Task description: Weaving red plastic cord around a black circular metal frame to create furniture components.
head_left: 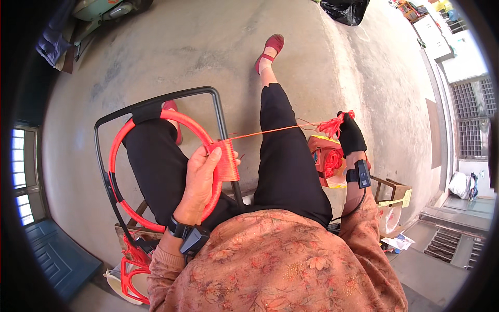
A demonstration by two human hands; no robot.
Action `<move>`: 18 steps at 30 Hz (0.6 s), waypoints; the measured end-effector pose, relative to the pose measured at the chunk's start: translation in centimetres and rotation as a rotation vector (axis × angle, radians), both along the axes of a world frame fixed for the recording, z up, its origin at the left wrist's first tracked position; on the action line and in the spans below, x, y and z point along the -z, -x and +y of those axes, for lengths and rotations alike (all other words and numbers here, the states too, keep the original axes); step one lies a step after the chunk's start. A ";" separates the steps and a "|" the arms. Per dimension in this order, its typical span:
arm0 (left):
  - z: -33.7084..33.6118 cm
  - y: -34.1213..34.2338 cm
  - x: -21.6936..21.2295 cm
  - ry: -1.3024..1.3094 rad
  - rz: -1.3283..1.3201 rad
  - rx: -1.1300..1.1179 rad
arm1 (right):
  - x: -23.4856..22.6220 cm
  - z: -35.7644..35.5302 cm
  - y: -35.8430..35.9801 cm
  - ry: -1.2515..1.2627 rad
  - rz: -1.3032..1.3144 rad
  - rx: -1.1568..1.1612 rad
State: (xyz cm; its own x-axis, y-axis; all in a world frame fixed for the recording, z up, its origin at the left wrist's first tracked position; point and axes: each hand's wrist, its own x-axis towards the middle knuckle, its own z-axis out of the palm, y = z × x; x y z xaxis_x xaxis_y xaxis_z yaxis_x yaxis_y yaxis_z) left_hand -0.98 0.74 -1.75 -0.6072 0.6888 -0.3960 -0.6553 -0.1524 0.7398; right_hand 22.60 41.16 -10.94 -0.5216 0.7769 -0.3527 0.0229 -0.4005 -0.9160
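Note:
A red ring lies against a black tube frame over my left thigh, with black bands at the top and left. Tight turns of orange-red cord cover the ring's right side and seem to take in the frame's bar. My left hand is closed on the ring beside these turns, thumb on the cord. From there a taut strand runs right to a bunch of red cord. That bunch is in my right hand, which wears a black glove and is closed around it.
Below my right hand stands a red bag with red cord inside. A wooden stool is at the right. More red rings lie at the lower left. A black plastic bag sits on the floor far ahead.

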 end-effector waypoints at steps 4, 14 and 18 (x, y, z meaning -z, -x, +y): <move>-0.3 0.2 -0.4 -0.014 -0.016 -0.034 | 5.0 6.4 -5.6 0.065 0.008 0.381; -0.7 0.5 0.8 0.009 -0.063 -0.182 | -5.5 -2.5 6.9 -0.499 -0.414 0.051; -0.7 0.5 0.5 0.078 0.029 -0.227 | -8.9 -15.3 16.4 -1.078 -0.064 -0.083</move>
State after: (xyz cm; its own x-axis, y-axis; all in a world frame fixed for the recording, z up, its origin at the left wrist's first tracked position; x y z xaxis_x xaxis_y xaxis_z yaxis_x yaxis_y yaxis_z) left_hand -1.50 0.00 -2.27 -0.7548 0.5013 -0.4232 -0.5894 -0.2349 0.7729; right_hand 6.20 25.88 -2.04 -0.5921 0.6570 0.4666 0.0732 0.6204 -0.7808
